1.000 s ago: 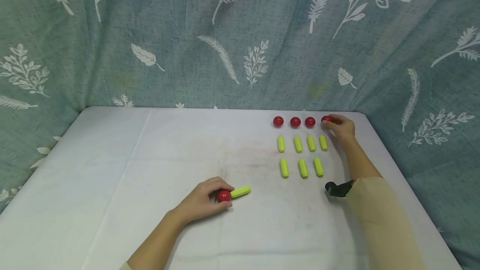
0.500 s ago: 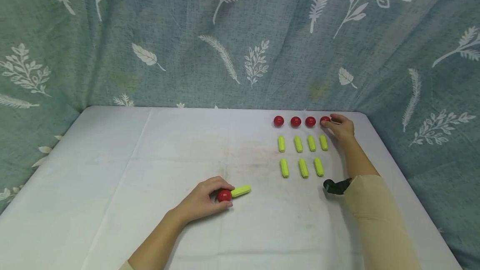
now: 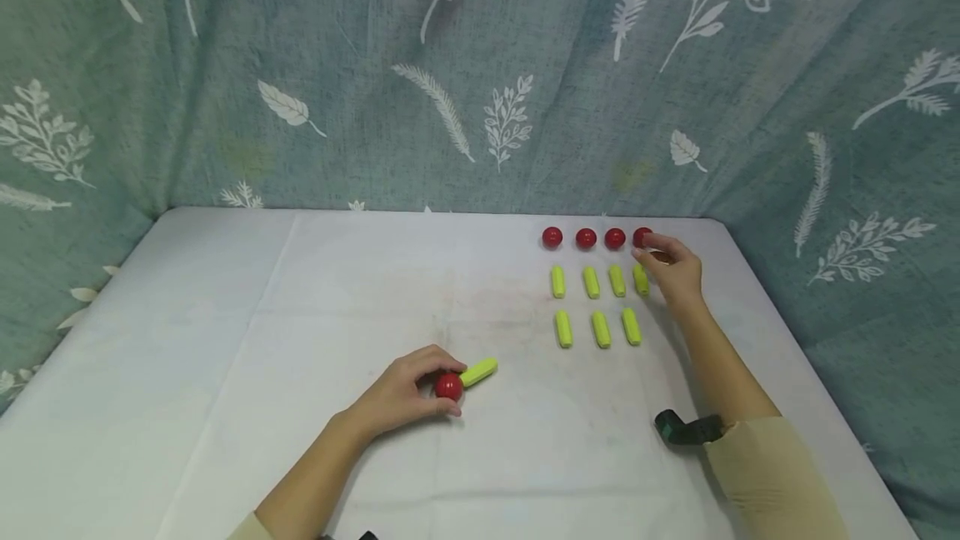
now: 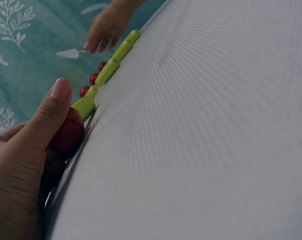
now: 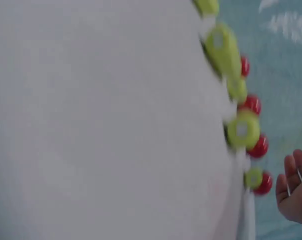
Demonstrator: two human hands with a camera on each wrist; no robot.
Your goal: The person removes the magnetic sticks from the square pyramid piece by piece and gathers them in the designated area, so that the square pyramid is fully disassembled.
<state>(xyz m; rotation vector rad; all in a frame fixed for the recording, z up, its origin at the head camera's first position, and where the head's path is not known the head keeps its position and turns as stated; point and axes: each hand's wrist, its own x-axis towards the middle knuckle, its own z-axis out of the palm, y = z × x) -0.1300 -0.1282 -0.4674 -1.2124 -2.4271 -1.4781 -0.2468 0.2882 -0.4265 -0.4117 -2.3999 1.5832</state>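
Observation:
A red ball (image 3: 449,387) sits between the thumb and fingers of my left hand (image 3: 401,390), which grips it on the white table. Against that ball lies a yellow-green stick (image 3: 478,371), pointing away to the right. At the back right, my right hand (image 3: 675,271) is just beside the last red ball (image 3: 642,237) of a row. In the right wrist view, my right hand (image 5: 295,187) has relaxed fingers and holds nothing. The left wrist view shows my left thumb (image 4: 46,115) along the gripped red ball (image 4: 68,134).
Several red balls (image 3: 586,238) stand in a row at the back right. Two rows of yellow-green sticks (image 3: 601,329) lie in front of them. A dark device (image 3: 686,429) is strapped at my right wrist. A patterned cloth (image 3: 360,90) hangs behind the table (image 3: 337,273).
My right hand has let go of the last red ball in the row and drawn back slightly toward me. The stick by my left hand has turned a little; that hand keeps its grip.

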